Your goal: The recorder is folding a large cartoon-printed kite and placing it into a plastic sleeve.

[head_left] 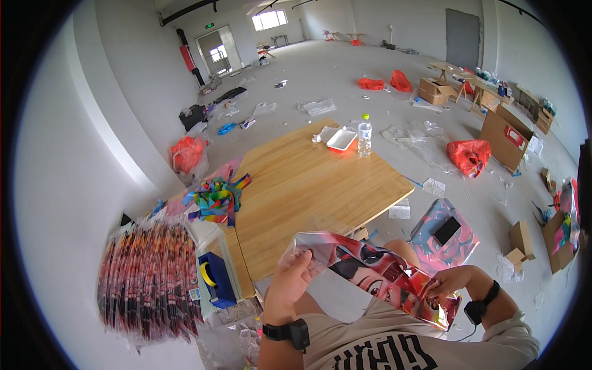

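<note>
Across my lap lies a long glossy printed package [370, 280], red and black with a cartoon face, in clear plastic. Its left end, where the clear plastic sticks out, is pinched by my left hand [295, 277]. At the other end, my right hand [445, 285] has its fingers closed on the crumpled printed part. What exactly is folded inside cannot be made out. To the left stands a tight row of many similar plastic-wrapped printed packages [151, 277]. A blue tape dispenser with a yellow roll [217, 280] sits between that row and my left arm.
A wooden table [296, 179] stands ahead, bearing a water bottle [364, 137], a red-and-white tray [341, 140] and rainbow ribbons [216, 198]. On the right, a black phone [447, 230] rests on a printed surface [425, 246]. Cardboard boxes [502, 139] and red bags [468, 157] lie beyond.
</note>
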A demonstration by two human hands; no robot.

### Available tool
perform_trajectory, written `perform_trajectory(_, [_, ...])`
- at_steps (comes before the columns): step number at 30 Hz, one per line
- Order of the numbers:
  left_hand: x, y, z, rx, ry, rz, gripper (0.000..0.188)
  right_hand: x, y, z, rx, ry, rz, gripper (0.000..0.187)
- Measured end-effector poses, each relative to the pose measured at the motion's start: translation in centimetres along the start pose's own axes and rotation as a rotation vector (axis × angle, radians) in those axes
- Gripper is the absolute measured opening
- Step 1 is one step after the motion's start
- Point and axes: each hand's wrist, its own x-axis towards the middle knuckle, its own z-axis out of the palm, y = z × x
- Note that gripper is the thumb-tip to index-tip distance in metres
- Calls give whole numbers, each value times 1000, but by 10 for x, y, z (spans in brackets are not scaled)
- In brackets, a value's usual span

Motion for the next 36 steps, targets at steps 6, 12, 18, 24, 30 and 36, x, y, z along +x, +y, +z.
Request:
perform_trajectory(6, [5,40,28,101,-108,80,59,8,-23,1,13,11,-144,34])
perform_trajectory(12, [44,153,100,560,-331,241,75,-4,-57,-26,-91,223,-436,27])
perform_trajectory(18, [66,173,141,431,-364,308,78,-1,-74,-41,6,199,-672,24])
perform_trajectory(24, [76,44,51,211,-173,-153,60,-17,-4,-13,104,132,-198,32])
perform_trajectory(30, [64,-33,31,-57,-188,-267,58,-30,34,4,123,55,-59,35])
perform_trajectory(36, [56,-13,28,45,-243,-199,47,-40,10,-14,29,77,-28,31])
